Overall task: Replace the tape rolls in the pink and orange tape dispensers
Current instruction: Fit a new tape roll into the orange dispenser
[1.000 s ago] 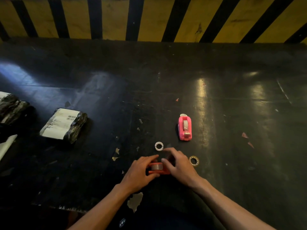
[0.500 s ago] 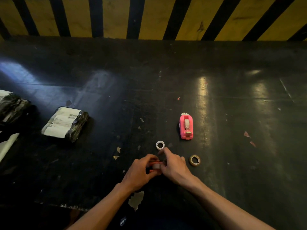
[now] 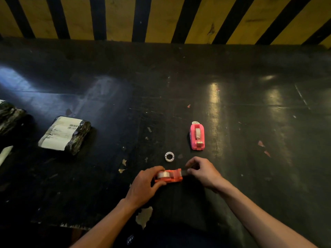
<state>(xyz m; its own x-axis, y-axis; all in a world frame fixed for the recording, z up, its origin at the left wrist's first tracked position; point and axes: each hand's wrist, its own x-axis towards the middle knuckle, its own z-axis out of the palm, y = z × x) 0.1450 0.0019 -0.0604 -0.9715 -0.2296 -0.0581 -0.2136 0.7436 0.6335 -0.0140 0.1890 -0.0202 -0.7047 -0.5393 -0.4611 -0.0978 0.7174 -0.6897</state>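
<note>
Head view: orange tape dispenser low on the dark, scuffed counter, lying along left to right, near the front edge. Small and bright orange, with a clear tape roll seated in its left part, shiny and pale. Left hand closed around the left end of the dispenser, thumb under the base, fingers curled over the roll. Right hand at the right end, thumb and forefinger pinched on a short strip of tape drawn out flat from the cutter side. Pink tape dispenser farther back and a little to the right, standing free, well apart from both hands, with a pale roll visible in its top slot and the cutter end toward the viewer. Empty white core ring between the two dispensers, lying flat, just behind the orange one. Wrapped package with a white label far to the left. Yellow and black striped wall behind the counter.
</note>
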